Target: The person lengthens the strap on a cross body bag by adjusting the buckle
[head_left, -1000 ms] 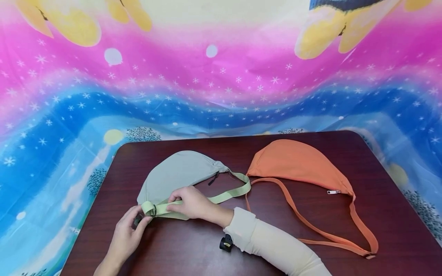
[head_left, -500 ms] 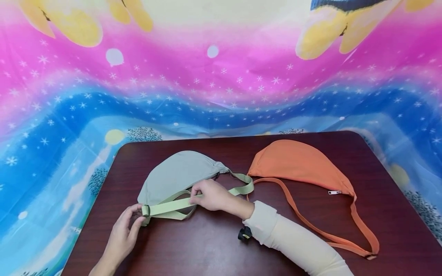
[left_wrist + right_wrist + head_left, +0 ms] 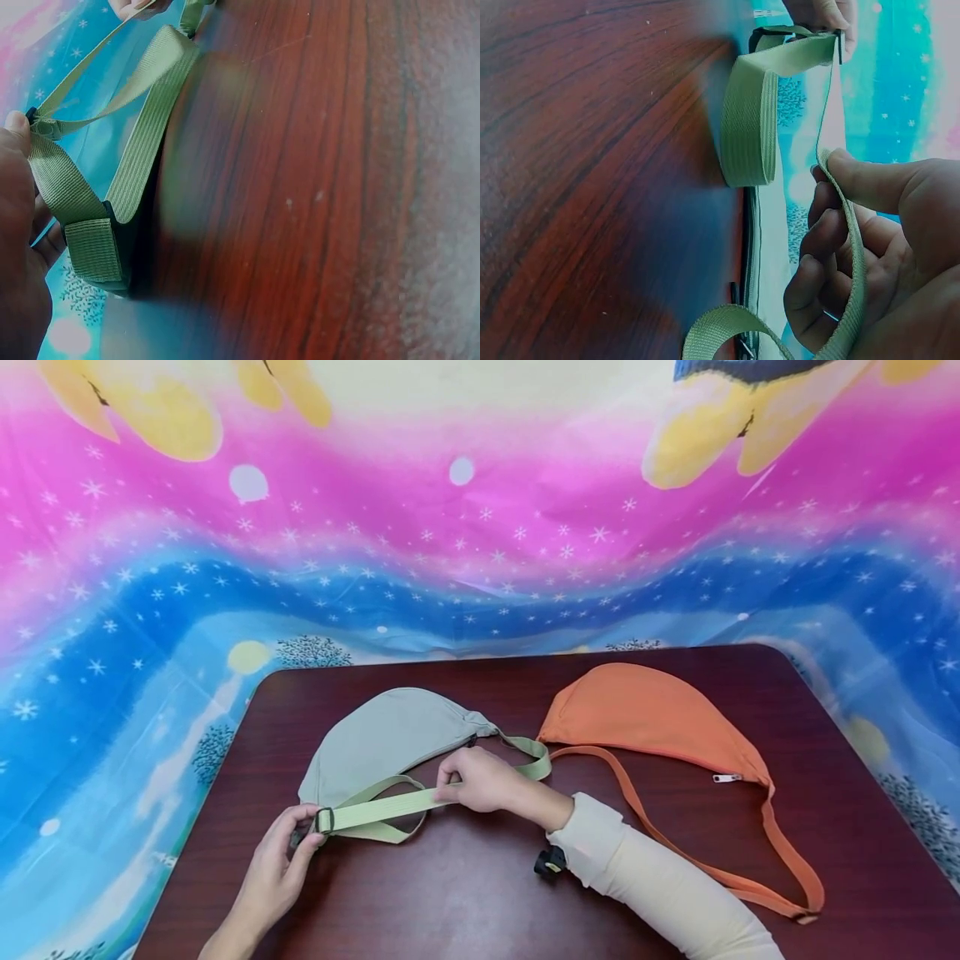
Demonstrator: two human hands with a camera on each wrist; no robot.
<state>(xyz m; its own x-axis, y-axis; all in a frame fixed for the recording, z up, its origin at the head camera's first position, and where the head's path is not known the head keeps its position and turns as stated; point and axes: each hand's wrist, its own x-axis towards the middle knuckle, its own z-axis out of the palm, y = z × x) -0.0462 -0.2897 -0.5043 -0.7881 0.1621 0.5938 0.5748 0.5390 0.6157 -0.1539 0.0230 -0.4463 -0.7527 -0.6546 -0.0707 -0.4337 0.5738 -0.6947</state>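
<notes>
A pale grey-green waist bag (image 3: 393, 735) lies on the table, its light green strap (image 3: 382, 810) looped in front of it. At the bag's left end my left hand (image 3: 273, 860) pinches the dark strap slider (image 3: 324, 821) between thumb and fingers. My right hand (image 3: 487, 781) pinches the strap to the right of the slider, and the stretch between both hands runs straight. In the right wrist view the strap's held part (image 3: 832, 127) passes between thumb and fingers and on across the palm. A slack loop (image 3: 142, 135) hangs below the taut part in the left wrist view.
An orange waist bag (image 3: 637, 714) with a white zipper pull lies at the right. Its orange strap (image 3: 787, 852) spreads towards the front right, partly behind the right sleeve (image 3: 637, 868). A printed cloth (image 3: 480, 527) hangs behind the dark red table (image 3: 465, 893).
My right hand has slid right along the strap, away from the left hand, and the straight stretch between them has grown longer. The left hand stays at the slider.
</notes>
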